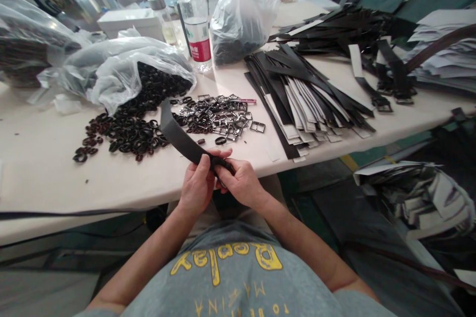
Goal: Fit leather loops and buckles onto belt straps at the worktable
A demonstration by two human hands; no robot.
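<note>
A black leather strap [181, 139] is held between both hands at the table's front edge, its free end curving up and to the left. My left hand [198, 181] is closed on the strap, the thumb pressed on its upper face. On the strap's near end, my right hand [241, 181] is closed too, with thumb and fingers pinched together. The fingers hide that end, so I cannot see whether a buckle or loop is on it. Just beyond the hands lie a pile of metal buckles [232, 121] and a heap of small black strap loops [134, 131].
A bundle of black and white straps [297, 94] lies to the right, with buckled straps [396, 72] farther along. Behind the loops stand a plastic bottle [197, 34] and a filled clear bag [241, 15]. A bag of scraps [431, 198] sits below the table at right.
</note>
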